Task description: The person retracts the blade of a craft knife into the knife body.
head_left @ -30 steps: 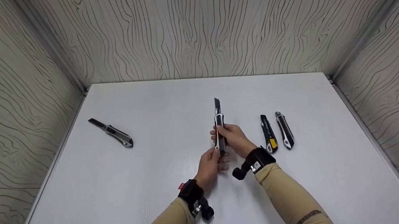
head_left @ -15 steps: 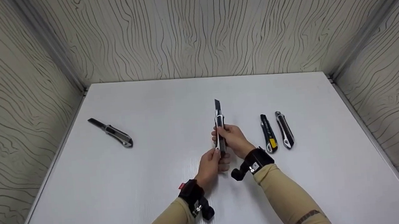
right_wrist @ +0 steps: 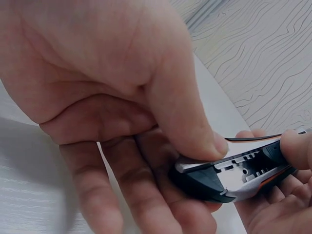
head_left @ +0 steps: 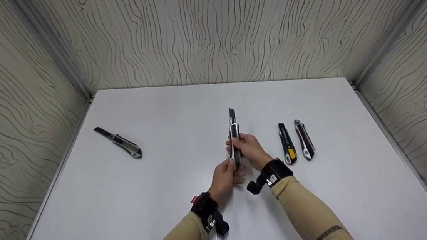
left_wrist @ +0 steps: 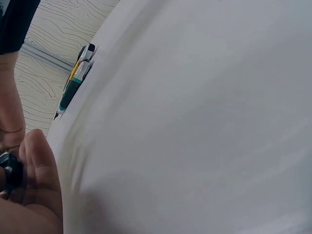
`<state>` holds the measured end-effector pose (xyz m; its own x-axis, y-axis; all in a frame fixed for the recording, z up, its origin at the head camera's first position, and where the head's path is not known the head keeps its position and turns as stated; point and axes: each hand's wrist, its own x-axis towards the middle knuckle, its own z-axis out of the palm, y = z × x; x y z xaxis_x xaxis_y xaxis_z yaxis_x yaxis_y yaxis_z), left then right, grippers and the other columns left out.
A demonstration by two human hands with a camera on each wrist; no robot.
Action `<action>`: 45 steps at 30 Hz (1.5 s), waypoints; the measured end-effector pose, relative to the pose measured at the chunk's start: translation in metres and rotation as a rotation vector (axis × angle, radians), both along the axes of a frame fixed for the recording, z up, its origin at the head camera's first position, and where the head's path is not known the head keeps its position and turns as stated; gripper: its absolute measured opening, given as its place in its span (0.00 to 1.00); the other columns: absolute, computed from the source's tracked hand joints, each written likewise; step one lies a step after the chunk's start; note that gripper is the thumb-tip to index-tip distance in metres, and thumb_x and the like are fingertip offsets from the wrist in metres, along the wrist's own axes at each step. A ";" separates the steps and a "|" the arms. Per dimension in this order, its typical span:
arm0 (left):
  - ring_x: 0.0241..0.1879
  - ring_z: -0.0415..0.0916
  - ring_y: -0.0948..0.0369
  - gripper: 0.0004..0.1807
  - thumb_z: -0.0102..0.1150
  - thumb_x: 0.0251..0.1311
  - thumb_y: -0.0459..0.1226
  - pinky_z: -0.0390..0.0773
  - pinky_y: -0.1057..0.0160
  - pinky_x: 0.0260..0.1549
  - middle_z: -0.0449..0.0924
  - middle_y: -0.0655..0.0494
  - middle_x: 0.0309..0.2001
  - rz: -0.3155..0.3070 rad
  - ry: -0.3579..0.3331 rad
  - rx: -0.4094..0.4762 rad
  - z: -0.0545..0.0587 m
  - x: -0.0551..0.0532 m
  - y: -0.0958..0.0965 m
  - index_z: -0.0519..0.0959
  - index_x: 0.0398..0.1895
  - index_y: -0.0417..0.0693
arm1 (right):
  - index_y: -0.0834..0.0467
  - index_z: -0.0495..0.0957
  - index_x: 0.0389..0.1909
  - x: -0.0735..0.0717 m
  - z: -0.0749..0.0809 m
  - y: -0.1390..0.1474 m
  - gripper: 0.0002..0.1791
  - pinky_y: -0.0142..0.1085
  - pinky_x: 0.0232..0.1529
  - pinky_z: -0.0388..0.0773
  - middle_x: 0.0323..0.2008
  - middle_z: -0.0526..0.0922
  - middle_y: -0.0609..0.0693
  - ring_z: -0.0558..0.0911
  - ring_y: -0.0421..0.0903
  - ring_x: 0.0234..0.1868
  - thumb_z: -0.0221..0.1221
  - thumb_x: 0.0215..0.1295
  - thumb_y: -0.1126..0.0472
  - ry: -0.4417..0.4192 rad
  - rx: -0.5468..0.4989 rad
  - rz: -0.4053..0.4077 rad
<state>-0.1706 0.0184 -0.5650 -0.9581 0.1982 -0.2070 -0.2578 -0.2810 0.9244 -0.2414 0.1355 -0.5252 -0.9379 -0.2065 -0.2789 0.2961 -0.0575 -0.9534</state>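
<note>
Both hands hold a silver-and-black snap-off utility knife [head_left: 234, 129], blade out and pointing away from the body, above the middle of the table. My left hand [head_left: 223, 178] pinches its black rear end between thumb and fingers. Farther forward, my right hand [head_left: 251, 147] grips the body, thumb on the slider area. In the right wrist view, the left hand [right_wrist: 146, 87] fills the left side, its thumb pressing the utility knife [right_wrist: 239, 178] near the end cap; the right hand's thumb [right_wrist: 296, 146] lies on the far part of the handle.
On the white table [head_left: 167, 120], another utility knife [head_left: 121, 142] lies at the left with its long dark blade out. To the right are a black-and-yellow utility knife [head_left: 288, 143] and a silver-and-black one [head_left: 305, 139], side by side. Wood-patterned walls [head_left: 198, 32] enclose the table.
The held knife's blade tip sits slightly closer to the body than before, and the right thumb has shifted slightly back with it. Both hands keep their grip; the knives on the table stay put.
</note>
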 end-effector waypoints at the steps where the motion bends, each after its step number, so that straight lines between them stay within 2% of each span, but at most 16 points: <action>1: 0.30 0.78 0.64 0.19 0.38 0.76 0.36 0.81 0.66 0.29 0.82 0.43 0.39 -0.001 0.003 -0.012 0.000 0.000 0.000 0.71 0.49 0.25 | 0.74 0.64 0.61 0.000 0.000 0.000 0.21 0.32 0.45 0.82 0.46 0.82 0.59 0.83 0.41 0.38 0.49 0.74 0.64 0.009 0.004 0.009; 10: 0.29 0.79 0.64 0.18 0.38 0.76 0.36 0.82 0.64 0.30 0.84 0.40 0.40 0.003 0.002 -0.050 0.001 0.001 -0.002 0.72 0.48 0.26 | 0.72 0.65 0.62 0.001 0.000 0.002 0.22 0.33 0.48 0.80 0.47 0.82 0.59 0.83 0.41 0.41 0.51 0.73 0.64 0.039 0.030 0.042; 17: 0.30 0.79 0.64 0.18 0.38 0.76 0.36 0.83 0.64 0.31 0.84 0.40 0.41 0.012 -0.003 -0.052 0.000 0.000 -0.002 0.71 0.50 0.25 | 0.72 0.65 0.63 0.002 0.001 0.002 0.21 0.33 0.49 0.81 0.53 0.79 0.67 0.84 0.41 0.42 0.50 0.73 0.65 0.037 0.026 0.043; 24: 0.29 0.79 0.65 0.18 0.38 0.76 0.35 0.83 0.65 0.29 0.84 0.46 0.38 0.026 -0.023 -0.043 0.000 0.000 -0.001 0.71 0.49 0.26 | 0.71 0.66 0.62 0.002 0.002 0.001 0.20 0.34 0.50 0.80 0.52 0.80 0.64 0.83 0.42 0.43 0.50 0.73 0.66 0.038 0.030 0.040; 28: 0.29 0.79 0.65 0.18 0.38 0.76 0.35 0.84 0.64 0.31 0.84 0.44 0.39 0.019 -0.023 -0.058 0.000 0.000 -0.002 0.71 0.50 0.25 | 0.71 0.66 0.62 0.002 0.001 0.001 0.20 0.34 0.51 0.80 0.52 0.79 0.65 0.83 0.42 0.43 0.50 0.73 0.67 0.035 0.032 0.036; 35: 0.31 0.80 0.63 0.18 0.37 0.76 0.35 0.84 0.64 0.33 0.83 0.41 0.41 0.012 -0.014 -0.029 0.003 0.001 -0.004 0.70 0.51 0.24 | 0.69 0.65 0.64 0.001 0.002 0.000 0.21 0.37 0.55 0.79 0.55 0.79 0.63 0.83 0.42 0.46 0.49 0.73 0.68 0.009 0.052 0.035; 42: 0.30 0.79 0.64 0.18 0.37 0.76 0.35 0.84 0.64 0.32 0.83 0.43 0.39 0.009 -0.005 -0.035 0.003 0.001 -0.003 0.70 0.51 0.23 | 0.70 0.62 0.66 0.002 0.003 0.004 0.23 0.35 0.56 0.78 0.60 0.73 0.70 0.83 0.43 0.48 0.49 0.73 0.69 0.043 0.055 0.102; 45: 0.30 0.79 0.64 0.18 0.37 0.76 0.35 0.84 0.64 0.31 0.83 0.45 0.37 0.012 -0.016 -0.032 0.002 0.001 -0.003 0.70 0.50 0.24 | 0.72 0.61 0.66 0.001 0.003 0.005 0.23 0.34 0.55 0.78 0.60 0.73 0.69 0.82 0.42 0.48 0.49 0.72 0.69 0.052 0.062 0.114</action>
